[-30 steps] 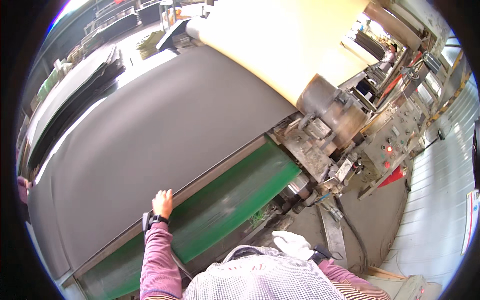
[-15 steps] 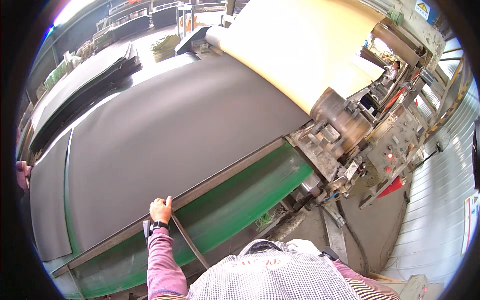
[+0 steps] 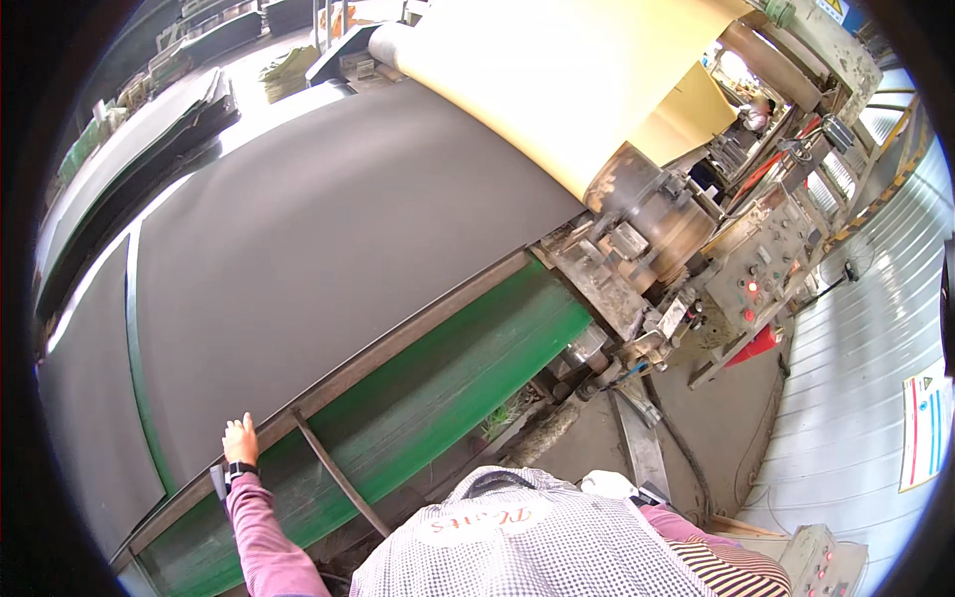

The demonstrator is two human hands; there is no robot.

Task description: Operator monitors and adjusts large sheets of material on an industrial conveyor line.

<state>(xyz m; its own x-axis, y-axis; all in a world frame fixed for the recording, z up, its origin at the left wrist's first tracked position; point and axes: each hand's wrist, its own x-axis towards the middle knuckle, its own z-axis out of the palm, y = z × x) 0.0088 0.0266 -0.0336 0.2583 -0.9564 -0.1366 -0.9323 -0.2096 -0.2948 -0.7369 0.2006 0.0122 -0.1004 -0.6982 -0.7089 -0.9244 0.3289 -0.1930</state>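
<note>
My left hand is bare, palm down at the near edge of a wide dark grey sheet. Its fingers are stretched out over the sheet's border, with the thumb a little apart. A metal side rail runs under that edge, above a green conveyor belt. Off to the left lies a separate dark sheet, divided from the large one by a narrow green gap. My right hand, seemingly in a white glove, is held low against my checked apron; its fingers cannot be made out.
A yellowish web slopes over the sheet's far end, beside a large metal roller. A control panel with red lights stands at the right. Stacked dark sheets lie at the far left. Another person is beyond the machine.
My left hand has slid leftward along the sheet's near edge, its fingers now straighter. The view has shifted right, and the person at the far left has gone out of sight.
</note>
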